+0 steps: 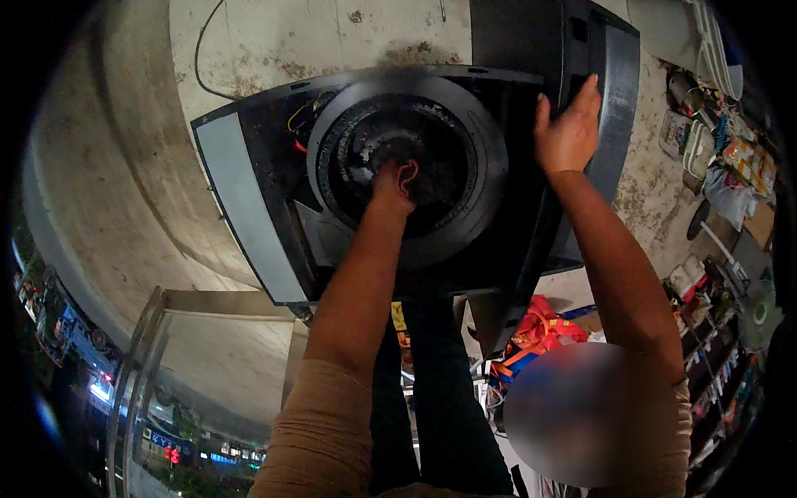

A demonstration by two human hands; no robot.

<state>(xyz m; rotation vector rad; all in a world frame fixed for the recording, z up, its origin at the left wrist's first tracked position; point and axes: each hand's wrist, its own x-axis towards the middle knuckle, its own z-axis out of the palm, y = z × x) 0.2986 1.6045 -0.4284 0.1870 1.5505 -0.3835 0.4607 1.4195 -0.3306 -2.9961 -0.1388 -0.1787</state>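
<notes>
**So, both hands up on that black ceiling unit**

Basically the person has the left hand (392,181) pushed into the middle of the round fan opening (407,162) of the black housing (274,207), fingers curled around something there, can't tell what. Right of the opening, the right hand (569,129) presses flat on the housing's edge, fingers spread, probably steadying it. Yellow and red wires (300,124) show left of the opening.
</notes>
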